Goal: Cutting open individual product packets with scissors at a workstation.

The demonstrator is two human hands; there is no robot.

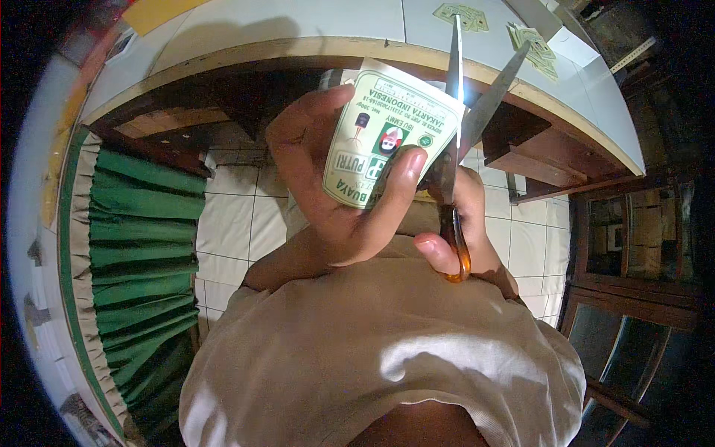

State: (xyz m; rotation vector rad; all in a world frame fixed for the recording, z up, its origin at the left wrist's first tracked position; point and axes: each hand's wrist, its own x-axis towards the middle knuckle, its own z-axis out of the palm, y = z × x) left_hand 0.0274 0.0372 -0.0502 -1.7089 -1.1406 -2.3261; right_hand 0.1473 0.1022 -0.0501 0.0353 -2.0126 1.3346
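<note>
Between its thumb and fingers, my left hand (pixel 368 218) holds a pale green printed paper label (pixel 363 125) that bears writing and a small portrait. The label is upside down to me and slightly curved. My right hand (pixel 472 207) grips scissors (pixel 452 184) with amber-brown handles, its thumb through one loop. Their metal blades stand apart and point away from me, with one blade along the label's right edge. Whether the paper lies between the blades I cannot tell. Both hands are above my lap, short of the table edge.
A white-tiled table (pixel 357 22) with a wooden rim curves across the far side. Toward its right lie a fan of cut labels (pixel 461 17) and a looser pile of labels (pixel 533 50), beside a white box (pixel 572 47). A green curtain (pixel 145 251) hangs left; a glass-fronted wooden cabinet (pixel 631 313) stands right.
</note>
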